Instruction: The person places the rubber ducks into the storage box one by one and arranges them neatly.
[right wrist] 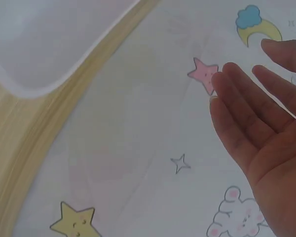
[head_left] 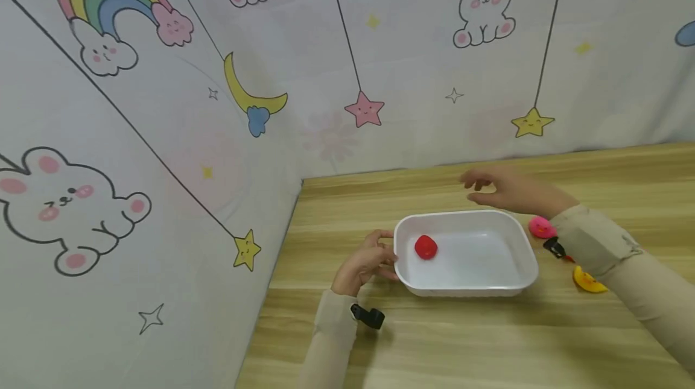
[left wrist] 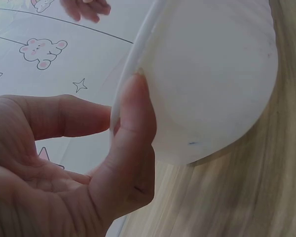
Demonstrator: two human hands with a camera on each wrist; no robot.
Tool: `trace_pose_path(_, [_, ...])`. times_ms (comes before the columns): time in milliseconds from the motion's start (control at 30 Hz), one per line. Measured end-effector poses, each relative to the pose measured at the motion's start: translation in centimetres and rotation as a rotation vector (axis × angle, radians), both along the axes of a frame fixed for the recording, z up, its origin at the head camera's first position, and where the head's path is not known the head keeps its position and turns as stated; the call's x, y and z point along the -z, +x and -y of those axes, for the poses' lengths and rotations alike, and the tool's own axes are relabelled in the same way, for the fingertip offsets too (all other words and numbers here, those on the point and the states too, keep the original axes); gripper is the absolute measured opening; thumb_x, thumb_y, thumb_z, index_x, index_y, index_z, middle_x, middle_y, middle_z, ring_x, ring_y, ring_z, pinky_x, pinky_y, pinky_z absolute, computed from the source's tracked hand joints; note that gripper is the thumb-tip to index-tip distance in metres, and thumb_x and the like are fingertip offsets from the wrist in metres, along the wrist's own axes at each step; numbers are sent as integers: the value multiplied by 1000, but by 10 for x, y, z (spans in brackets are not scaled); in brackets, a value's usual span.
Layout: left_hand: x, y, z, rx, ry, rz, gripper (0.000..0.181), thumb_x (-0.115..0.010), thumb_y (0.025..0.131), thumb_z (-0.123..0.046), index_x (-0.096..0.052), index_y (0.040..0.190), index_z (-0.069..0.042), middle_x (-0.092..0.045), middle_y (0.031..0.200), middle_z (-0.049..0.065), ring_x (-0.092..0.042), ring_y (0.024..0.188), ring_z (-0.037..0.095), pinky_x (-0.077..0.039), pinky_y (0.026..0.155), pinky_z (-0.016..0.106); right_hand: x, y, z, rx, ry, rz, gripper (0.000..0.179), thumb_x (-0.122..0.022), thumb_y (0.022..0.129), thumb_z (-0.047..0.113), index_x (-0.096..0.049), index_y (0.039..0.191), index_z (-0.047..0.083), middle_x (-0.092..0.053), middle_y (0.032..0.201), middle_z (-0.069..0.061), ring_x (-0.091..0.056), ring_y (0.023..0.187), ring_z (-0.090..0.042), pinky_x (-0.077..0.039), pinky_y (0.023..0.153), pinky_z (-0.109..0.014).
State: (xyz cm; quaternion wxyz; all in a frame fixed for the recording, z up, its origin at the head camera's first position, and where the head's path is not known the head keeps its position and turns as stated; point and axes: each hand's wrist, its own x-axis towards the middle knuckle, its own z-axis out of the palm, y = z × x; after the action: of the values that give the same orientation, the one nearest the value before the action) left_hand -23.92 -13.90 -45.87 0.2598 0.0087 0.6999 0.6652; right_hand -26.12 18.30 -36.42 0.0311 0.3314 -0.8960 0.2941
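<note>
A white rectangular plastic tub [head_left: 478,256] stands on the wooden table, with a small red rounded thing [head_left: 426,247] lying inside near its left end. My left hand [head_left: 369,262] pinches the tub's left rim; the left wrist view shows the thumb and a finger [left wrist: 126,118] on either side of the white wall [left wrist: 212,84]. Beyond the tub's back right edge, my right hand [head_left: 507,189] hovers with loosely bent, slightly spread fingers. Nothing lies in its palm [right wrist: 281,163] in the right wrist view.
To the right of the tub lie a pink toy [head_left: 542,227] and a yellow toy [head_left: 589,281], both partly behind the right sleeve [head_left: 602,244]. White cloth with printed rabbits and stars [head_left: 423,129] borders the table [head_left: 434,347] at the back and left.
</note>
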Motion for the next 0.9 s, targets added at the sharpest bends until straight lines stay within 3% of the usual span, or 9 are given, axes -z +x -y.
trace_pose_path(200, [0,-1,-2,-5,-7,8,59,-56,82,13,-40,138,4,-58,107,24,-61,73,24,-62,52,31,0,10,-45,68,-48,-224,26,-75,86,-3,-70,110,5,-72,101,-1,-66,87,-15,-59,76,-23])
trace_pose_path(300, [-1,-1,-2,-3,-11,8,59,-56,81,12,-40,138,4,-58,109,25,-61,75,26,-63,53,32,4,17,-65,128,-78,-280,28,-77,83,-5,-71,109,5,-73,98,-2,-65,86,-8,-52,77,-9])
trace_pose_path(433, [0,-2,-1,12,-7,12,59,-56,82,11,-40,139,4,-59,110,26,-61,76,26,-63,54,33,7,30,-89,251,-139,-197,31,-77,84,-3,-72,113,5,-73,102,1,-59,91,6,-45,78,0])
trace_pose_path(667, [0,-2,-2,12,-9,13,59,-56,82,13,-39,138,5,-59,112,26,-61,75,25,-64,57,35,16,47,-128,386,-226,-17,45,-78,87,6,-64,130,2,-59,114,30,-50,104,16,-39,83,4])
trace_pose_path(767, [-1,-2,-4,13,-8,16,59,-56,82,13,-39,138,5,-59,114,26,-61,75,24,-64,58,37,28,57,-146,436,-266,71,52,-78,89,9,-58,136,0,-55,116,33,-47,105,19,-40,82,4])
trace_pose_path(900, [-2,-1,-5,19,-16,14,58,-56,84,12,-39,139,5,-60,112,26,-62,76,24,-64,57,34,52,69,-169,502,-320,191,58,-76,91,11,-52,142,-1,-53,123,29,-45,103,23,-48,78,-2])
